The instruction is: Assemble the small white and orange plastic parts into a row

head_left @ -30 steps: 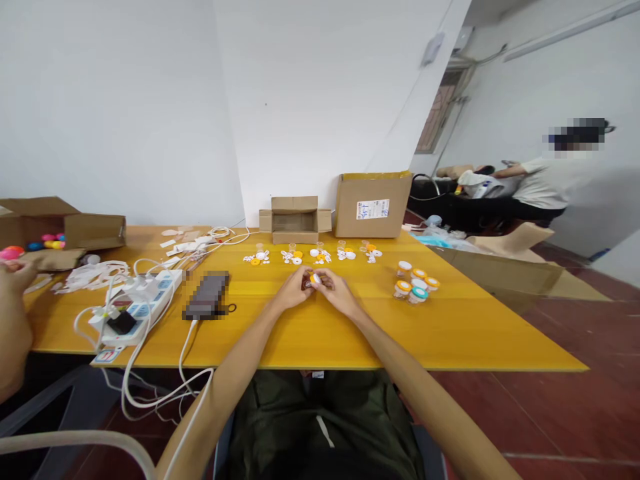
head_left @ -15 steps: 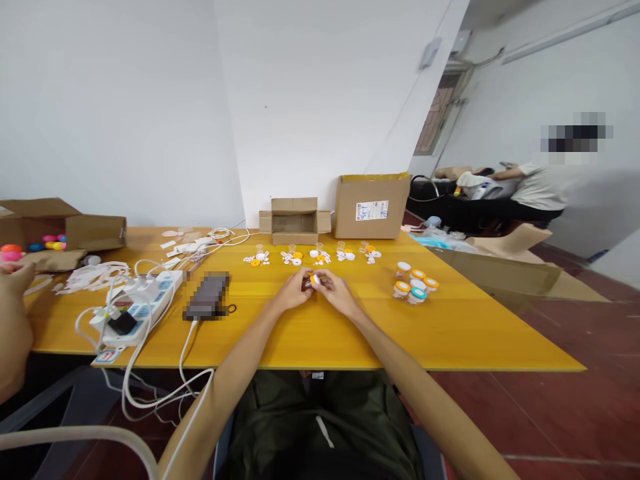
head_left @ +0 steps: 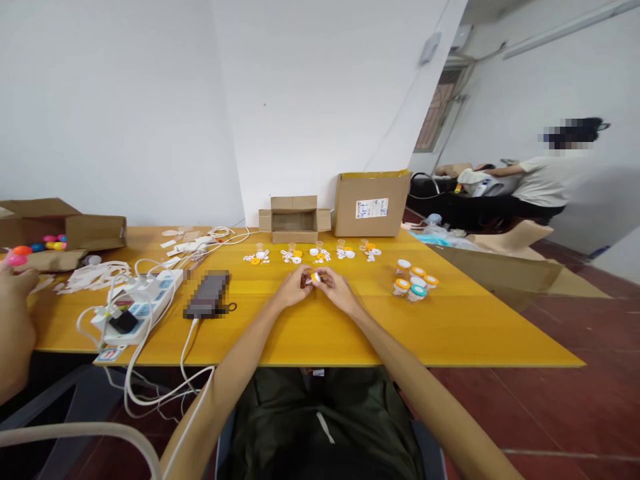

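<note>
Over the middle of the table, my left hand (head_left: 294, 288) is closed round the body of a small clear jar. My right hand (head_left: 339, 292) pinches the orange-and-white lid (head_left: 315, 277) of that same jar, which is tilted. The fingers of both hands hide most of the jar, and what is inside cannot be made out. Beyond my hands runs a row of parts: clear cups (head_left: 291, 247), white lid pieces (head_left: 349, 254), orange rings (head_left: 255, 261) and small white bits (head_left: 327, 255). Right of my hands several closed jars (head_left: 401, 287) stand together with orange, white and teal lids.
Behind the row stand an open cardboard box (head_left: 295, 230) and a taller carton (head_left: 373, 207). To the left lie a phone (head_left: 209, 293), a power strip (head_left: 145, 313) with white cables, and a box (head_left: 97, 232) of coloured balls. Another person's hand (head_left: 15, 300) holds balls there.
My hands stay together on the jar, with the lid slightly turned between my fingers. At the left, the other person's hand has shifted slightly with the balls.
</note>
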Tool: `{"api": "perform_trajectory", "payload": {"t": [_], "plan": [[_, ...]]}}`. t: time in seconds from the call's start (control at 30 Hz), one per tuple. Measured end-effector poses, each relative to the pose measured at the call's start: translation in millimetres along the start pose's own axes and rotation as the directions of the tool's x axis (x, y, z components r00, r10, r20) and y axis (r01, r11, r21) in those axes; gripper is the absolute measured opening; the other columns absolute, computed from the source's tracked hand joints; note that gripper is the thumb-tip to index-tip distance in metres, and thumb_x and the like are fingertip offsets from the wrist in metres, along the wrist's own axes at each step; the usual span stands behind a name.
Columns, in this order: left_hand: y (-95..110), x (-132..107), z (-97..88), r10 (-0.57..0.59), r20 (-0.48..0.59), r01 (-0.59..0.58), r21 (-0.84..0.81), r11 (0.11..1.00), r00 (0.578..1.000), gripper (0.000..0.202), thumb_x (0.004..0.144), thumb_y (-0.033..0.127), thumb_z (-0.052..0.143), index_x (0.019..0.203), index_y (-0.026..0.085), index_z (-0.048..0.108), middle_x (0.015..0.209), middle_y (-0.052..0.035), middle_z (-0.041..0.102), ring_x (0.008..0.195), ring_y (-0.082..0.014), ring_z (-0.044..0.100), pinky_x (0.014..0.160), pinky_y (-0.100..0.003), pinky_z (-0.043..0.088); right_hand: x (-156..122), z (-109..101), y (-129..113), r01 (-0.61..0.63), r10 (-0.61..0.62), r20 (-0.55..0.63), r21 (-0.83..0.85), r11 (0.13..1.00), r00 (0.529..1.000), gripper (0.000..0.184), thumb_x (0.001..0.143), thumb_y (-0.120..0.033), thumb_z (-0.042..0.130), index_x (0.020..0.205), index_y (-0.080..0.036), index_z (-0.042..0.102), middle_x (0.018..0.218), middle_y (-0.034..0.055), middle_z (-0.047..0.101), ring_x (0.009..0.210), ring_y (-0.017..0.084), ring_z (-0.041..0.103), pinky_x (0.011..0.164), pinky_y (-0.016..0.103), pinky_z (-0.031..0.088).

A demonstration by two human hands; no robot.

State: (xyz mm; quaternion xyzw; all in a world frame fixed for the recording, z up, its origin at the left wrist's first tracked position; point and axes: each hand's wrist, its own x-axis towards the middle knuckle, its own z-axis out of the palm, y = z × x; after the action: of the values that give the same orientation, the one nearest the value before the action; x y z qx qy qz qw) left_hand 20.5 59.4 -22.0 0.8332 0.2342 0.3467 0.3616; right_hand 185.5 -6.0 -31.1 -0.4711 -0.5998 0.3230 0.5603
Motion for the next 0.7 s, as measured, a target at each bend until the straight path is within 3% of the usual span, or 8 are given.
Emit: {"api": "perform_trajectory", "payload": {"t": [0.23,0.43,0.7], "plan": [[-5.7,0.6,1.7,-0.01,-0.014,0.009,-0.081,0.997,1.0,0.043,0.075,0.011,0.069,0.117,0.022,0.06,0.099,-0.0026,0.071,0.091,-0.0186,0.068,0.088,-0.033,0.055,0.6,-1.2,-0.5,-0.035,0.036,-0.024,0.023,0.999,0.999,0.026,0.075,-0.036,0.075,0.097,-0.025,0.065,0.098,0.0027,0.075,0.092,0.021,0.073,0.085,0.036,0.06],[-11.9,6.3,-1.1,-0.134,-0.011,0.124,-0.295,0.947,0.991,0.041,0.073,0.021,0.079,0.111,0.019,0.062,0.098,-0.003,0.067,0.085,-0.016,0.066,0.085,-0.032,0.054,1.7,-4.4,3.3,-0.073,0.075,-0.047,0.053,0.996,0.996,0.032,0.071,-0.038,0.079,0.094,-0.024,0.063,0.099,0.0031,0.074,0.092,0.022,0.073,0.088,0.038,0.06],[-7.9,8.5,-7.1,-0.234,-0.015,0.218,-0.314,0.924,0.972,0.035,0.076,0.034,0.08,0.104,0.02,0.065,0.089,-0.0017,0.068,0.082,-0.0164,0.068,0.079,-0.03,0.055,1.6,-3.8,5.0,-0.039,0.038,-0.035,-0.025,0.999,0.999,0.032,0.068,-0.037,0.081,0.093,-0.023,0.067,0.088,0.0018,0.075,0.085,0.021,0.072,0.083,0.037,0.06]]}}
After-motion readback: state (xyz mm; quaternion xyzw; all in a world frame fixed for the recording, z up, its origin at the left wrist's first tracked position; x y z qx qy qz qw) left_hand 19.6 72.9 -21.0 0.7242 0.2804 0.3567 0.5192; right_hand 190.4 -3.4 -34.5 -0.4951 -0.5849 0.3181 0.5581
